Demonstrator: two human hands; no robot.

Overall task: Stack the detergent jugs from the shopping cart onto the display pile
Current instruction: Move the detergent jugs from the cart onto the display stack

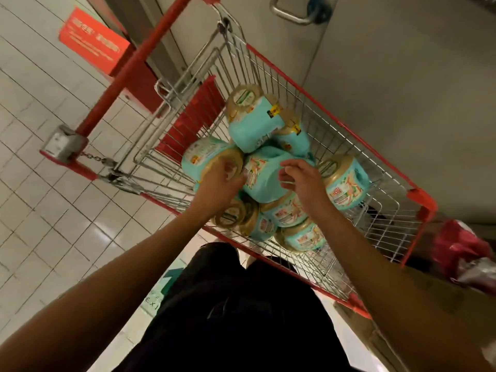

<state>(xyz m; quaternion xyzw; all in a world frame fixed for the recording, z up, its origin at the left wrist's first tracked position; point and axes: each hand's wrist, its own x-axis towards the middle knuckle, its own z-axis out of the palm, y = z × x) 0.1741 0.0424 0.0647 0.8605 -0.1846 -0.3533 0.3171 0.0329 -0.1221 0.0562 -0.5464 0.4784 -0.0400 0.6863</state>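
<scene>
Several teal detergent jugs with beige caps lie jumbled in a wire shopping cart (338, 124) with red trim. My left hand (221, 182) reaches in and curls its fingers on the cap end of a blurred jug (204, 154) at the heap's left side. My right hand (302, 182) hovers with fingers apart just over the middle jug (261, 174), holding nothing. Another jug (253, 116) rests tilted on top of the heap, and one (345, 181) lies to the right. The display pile is out of view.
The cart's red handle bar (126, 71) and coin lock (63, 142) are on the left, over a white tiled floor (40, 210). A grey door with a metal handle (292, 16) stands behind the cart. A red bag (461, 251) sits at the right. My dark trousers fill the bottom centre.
</scene>
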